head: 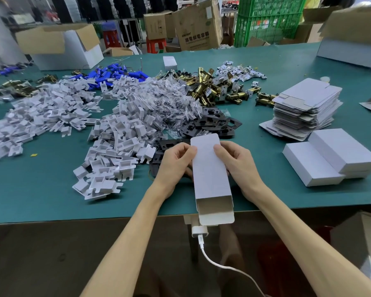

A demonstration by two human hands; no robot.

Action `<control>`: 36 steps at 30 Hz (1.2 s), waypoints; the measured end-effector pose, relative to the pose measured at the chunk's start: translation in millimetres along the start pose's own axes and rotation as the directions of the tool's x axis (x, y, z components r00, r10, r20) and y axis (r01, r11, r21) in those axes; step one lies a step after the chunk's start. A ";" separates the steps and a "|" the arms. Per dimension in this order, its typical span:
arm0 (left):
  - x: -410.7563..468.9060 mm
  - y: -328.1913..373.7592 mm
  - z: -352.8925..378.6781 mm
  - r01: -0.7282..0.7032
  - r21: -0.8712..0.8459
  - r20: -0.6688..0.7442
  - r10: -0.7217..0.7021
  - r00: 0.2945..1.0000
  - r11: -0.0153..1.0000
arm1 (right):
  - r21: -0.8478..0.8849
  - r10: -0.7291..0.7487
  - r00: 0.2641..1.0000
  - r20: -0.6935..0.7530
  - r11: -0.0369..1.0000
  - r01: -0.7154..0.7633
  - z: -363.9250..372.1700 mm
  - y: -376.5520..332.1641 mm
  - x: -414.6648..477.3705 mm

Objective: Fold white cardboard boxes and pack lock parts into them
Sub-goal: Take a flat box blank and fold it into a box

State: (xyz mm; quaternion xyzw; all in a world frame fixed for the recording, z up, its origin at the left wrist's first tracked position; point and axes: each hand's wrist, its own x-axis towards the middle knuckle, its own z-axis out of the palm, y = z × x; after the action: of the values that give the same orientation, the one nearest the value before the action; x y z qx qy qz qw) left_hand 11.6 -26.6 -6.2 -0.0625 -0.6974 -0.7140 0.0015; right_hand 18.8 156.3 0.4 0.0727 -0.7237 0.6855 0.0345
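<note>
A white cardboard box [210, 179], opened into a long sleeve, lies lengthwise over the table's front edge with its near end open and its flap hanging toward me. My left hand [175, 161] grips its left side and my right hand [238, 161] its right side, thumbs pressed on the far flap. Black lock plates [212, 123] lie just beyond the box. Brass latch parts [210, 88] are heaped farther back. A stack of flat box blanks [304, 103] sits at right, with folded white boxes [330, 155] in front of it.
Piles of white cardboard inserts [116, 133] cover the left half of the green table [51, 189]. Blue parts [116, 73] and bagged screws [169, 93] lie behind them. A large open carton [62, 46] stands at back left. A white charger cable [204, 243] hangs below the table edge.
</note>
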 end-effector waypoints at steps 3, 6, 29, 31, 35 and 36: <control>0.9 -0.3 -1.9 -0.017 -0.028 0.017 0.018 1.000 0.999 | 0.048 0.033 0.998 -0.046 0.998 -0.030 1.9 0.0 1.5; 1.4 -0.1 -4.4 -0.040 -0.036 0.062 0.042 0.997 0.999 | 0.030 0.026 0.997 -0.070 0.999 -0.024 2.7 2.5 3.0; -2.6 3.6 -0.1 -0.035 -0.035 0.095 0.039 0.995 0.999 | -0.014 0.020 0.994 -0.104 1.000 -0.022 -0.4 1.9 0.8; -2.5 2.8 -0.9 -0.033 -0.027 0.080 0.035 0.996 0.999 | -0.018 0.024 0.996 -0.091 0.999 -0.026 -0.5 1.6 0.9; -1.3 2.0 -1.5 -0.028 -0.036 0.055 0.030 0.998 0.999 | -0.012 0.010 0.997 -0.080 1.000 -0.011 -2.1 1.3 0.1; -0.8 2.0 -1.1 -0.020 -0.036 0.053 0.022 0.998 0.999 | -0.005 0.005 0.997 -0.079 1.000 -0.005 -2.5 1.2 -0.3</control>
State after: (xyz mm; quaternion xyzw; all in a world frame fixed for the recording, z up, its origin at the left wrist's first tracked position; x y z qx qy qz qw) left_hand 12.5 -27.8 -4.4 -0.0892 -0.6839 -0.7241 -0.0108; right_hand 18.7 158.9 -0.7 0.0436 -0.7238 0.6858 0.0616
